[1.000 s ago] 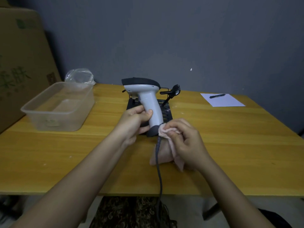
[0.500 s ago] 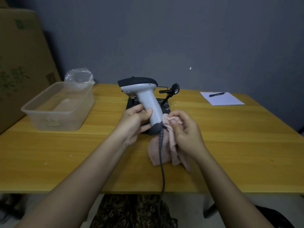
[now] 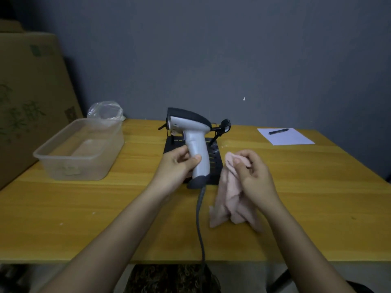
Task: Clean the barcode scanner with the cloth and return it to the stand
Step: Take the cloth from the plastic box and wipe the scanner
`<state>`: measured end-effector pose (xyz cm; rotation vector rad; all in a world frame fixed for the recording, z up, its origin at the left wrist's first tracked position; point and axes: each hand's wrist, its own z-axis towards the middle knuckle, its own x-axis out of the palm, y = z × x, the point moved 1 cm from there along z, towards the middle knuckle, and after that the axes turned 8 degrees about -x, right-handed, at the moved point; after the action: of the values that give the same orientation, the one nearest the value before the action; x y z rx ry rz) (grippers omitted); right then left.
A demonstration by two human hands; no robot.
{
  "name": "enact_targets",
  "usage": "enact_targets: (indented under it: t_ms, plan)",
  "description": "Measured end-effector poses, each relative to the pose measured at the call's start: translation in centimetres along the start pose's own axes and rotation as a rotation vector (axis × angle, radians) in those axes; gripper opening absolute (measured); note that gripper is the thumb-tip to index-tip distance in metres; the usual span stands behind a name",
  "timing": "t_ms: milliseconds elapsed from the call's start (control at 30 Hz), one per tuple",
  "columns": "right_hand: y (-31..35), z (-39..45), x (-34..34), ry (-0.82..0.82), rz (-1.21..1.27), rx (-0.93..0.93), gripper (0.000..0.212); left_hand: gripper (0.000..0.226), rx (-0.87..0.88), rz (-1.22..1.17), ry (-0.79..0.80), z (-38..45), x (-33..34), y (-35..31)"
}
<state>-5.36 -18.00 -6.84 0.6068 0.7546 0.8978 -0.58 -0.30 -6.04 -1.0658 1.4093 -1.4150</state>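
Note:
My left hand [image 3: 176, 166] grips the handle of the grey-and-white barcode scanner [image 3: 193, 140], held upright with its dark head pointing left. Its grey cable [image 3: 200, 218] hangs down past the table's front edge. Behind the scanner sits the black stand [image 3: 215, 163], its base plate on the table and its holder arm up at the right. My right hand [image 3: 251, 176] holds a pale pink cloth [image 3: 228, 199], a little to the right of the scanner and not touching it. The cloth hangs down onto the wooden table [image 3: 105, 208].
A clear plastic tub [image 3: 80, 151] stands at the left with a crumpled plastic bag [image 3: 105, 112] behind it. A cardboard box [image 3: 27, 98] leans at the far left. A white sheet of paper [image 3: 287, 137] with a black pen [image 3: 278, 131] lies at the back right.
My right hand has pulled the cloth off the scanner's handle base and moved right. The scanner has turned in my left hand, its head now more side-on.

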Motion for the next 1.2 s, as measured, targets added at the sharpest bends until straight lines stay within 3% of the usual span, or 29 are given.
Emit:
enact_targets:
  t_ms: [67,233,367,567,700,833,900,967,1067,1133,1200]
  plan:
    - [0.6,0.3,-0.1,-0.083,0.125,-0.018,0.012,0.026,0.031,0.049,-0.022,-0.1,0.4,0.0]
    - [1.0,1.1,1.8,-0.106,0.192,0.045,0.003,0.031,0.121,0.212,-0.037,-0.1,1.6,0.4]
    - [1.0,1.0,2.9,-0.128,0.287,0.105,0.008,0.037,0.217,0.372,-0.077,-0.1,2.0,0.3]
    - [0.3,0.3,3.3,-0.181,0.429,0.244,0.013,0.031,0.012,-0.046,0.000,-0.2,1.4,0.3]
    - [0.4,0.2,3.6,-0.127,0.530,0.276,0.013,0.035,-0.085,-0.061,0.113,0.1,1.4,0.4]
    - [0.5,0.7,3.2,-0.060,0.421,0.240,0.020,0.033,-0.111,-0.085,0.107,0.2,1.5,0.5]
    - [0.3,1.0,2.3,-0.080,0.234,0.207,0.023,0.032,-0.127,-0.095,0.071,0.3,1.4,0.6]
    - [0.3,1.3,1.1,-0.207,0.052,0.140,0.017,0.034,-0.128,-0.058,0.042,0.4,1.1,0.8]
    - [2.9,1.8,-0.1,-0.358,-0.018,-0.105,0.013,0.034,-0.121,-0.045,0.029,0.4,1.0,0.9]
    - [5.0,2.7,0.2,-0.371,-0.106,-0.326,0.018,0.032,-0.108,-0.039,0.030,0.3,1.2,0.9]
    - [6.0,3.9,1.2,-0.280,-0.199,-0.455,0.015,0.033,-0.082,-0.012,0.028,0.3,1.4,0.9]
